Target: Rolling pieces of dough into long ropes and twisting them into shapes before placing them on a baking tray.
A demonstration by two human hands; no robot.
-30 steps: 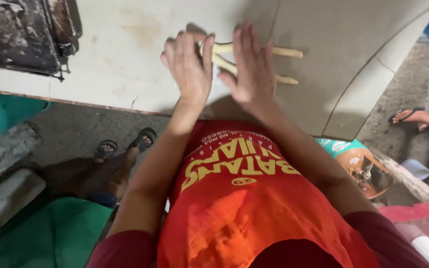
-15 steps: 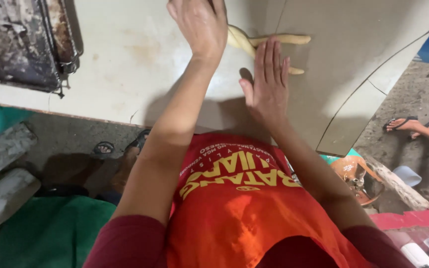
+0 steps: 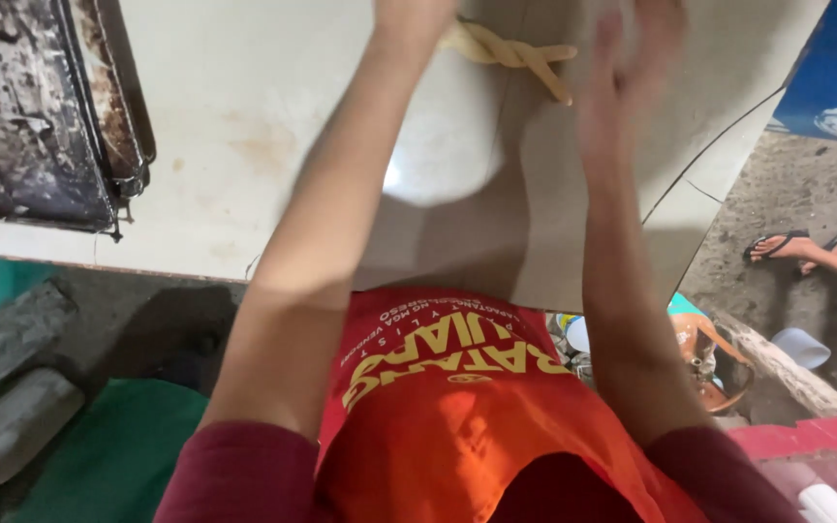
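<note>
Where hands (image 3: 622,92) meet: soft, twisted dough rope (image 3: 511,53).

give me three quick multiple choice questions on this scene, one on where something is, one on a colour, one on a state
1. Where is the baking tray?
A. far left on the table
B. on the floor
C. under the dough

2. What colour is the apron?
A. blue
B. orange-red
C. white

3. What state is the dough in?
A. a flat sheet
B. a round ball
C. twisted strands

Answers:
1 A, the tray sits at the left edge of the table.
2 B, it is orange-red with yellow print.
3 C, its strands cross over each other between the left hand and right hand.
</note>
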